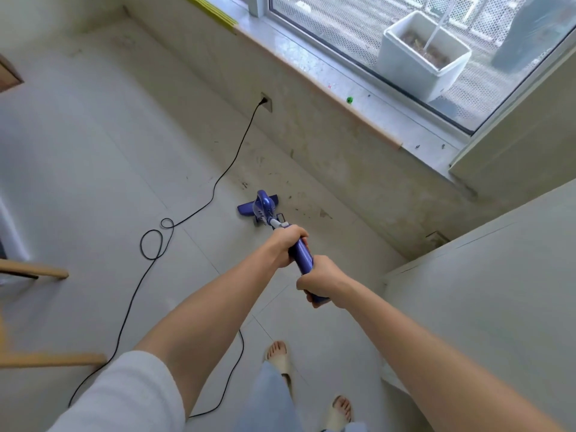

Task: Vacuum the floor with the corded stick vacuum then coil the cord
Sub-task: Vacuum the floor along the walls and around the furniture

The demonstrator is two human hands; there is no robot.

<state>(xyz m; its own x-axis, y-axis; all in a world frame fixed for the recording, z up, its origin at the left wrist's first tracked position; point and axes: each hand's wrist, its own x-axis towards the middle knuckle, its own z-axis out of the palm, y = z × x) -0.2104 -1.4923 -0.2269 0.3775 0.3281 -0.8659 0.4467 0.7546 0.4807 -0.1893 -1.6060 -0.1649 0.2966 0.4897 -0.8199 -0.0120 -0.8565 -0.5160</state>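
A: Why 2 hands on 1 vacuum [265,207]?

B: Probably for reach and steering. The left hand [286,244] grips the handle high up, fingers clenched round it; the right hand [321,280] wraps the lower end the same way. The head sits flat on the floor [93,151], near the wall below the window, beside dark specks of dirt.

A: And the cord [199,210]?

B: 1 cord, plugged into 1 socket [266,102], trailing left with 2 loose loops, likely kept clear of the head. Coiling isn't started. 2 slippered feet stand behind.
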